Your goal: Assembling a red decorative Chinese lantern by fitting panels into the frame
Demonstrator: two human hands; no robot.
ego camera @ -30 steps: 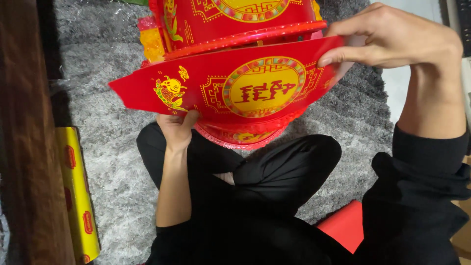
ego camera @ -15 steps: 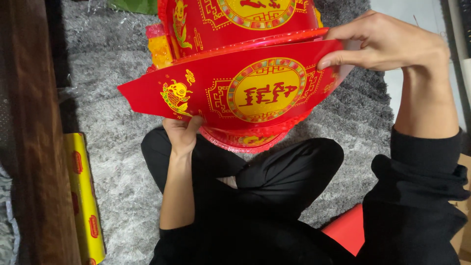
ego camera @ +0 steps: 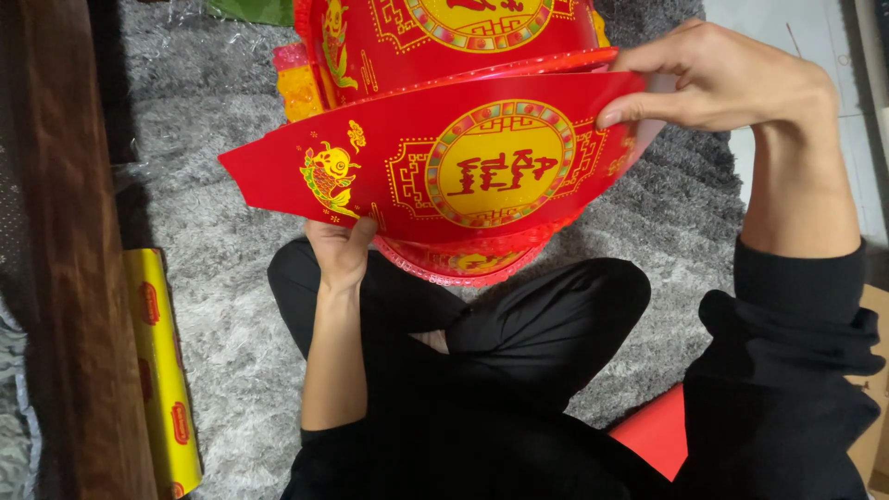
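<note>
Two hands, left hand point(ego camera: 339, 252) and right hand point(ego camera: 718, 79), hold red panel point(ego camera: 435, 171).

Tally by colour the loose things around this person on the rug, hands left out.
Red with gold print: 2, the curved panel held by left hand and right hand, and the lantern body behind it.
Yellow: 1, the long box.
Plain red: 1, the sheet.
Total: 4

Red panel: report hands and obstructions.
Left hand pinches red panel at bottom edge. Right hand grips its right end. Panel curves against red lantern. No obstruction seen.
</note>
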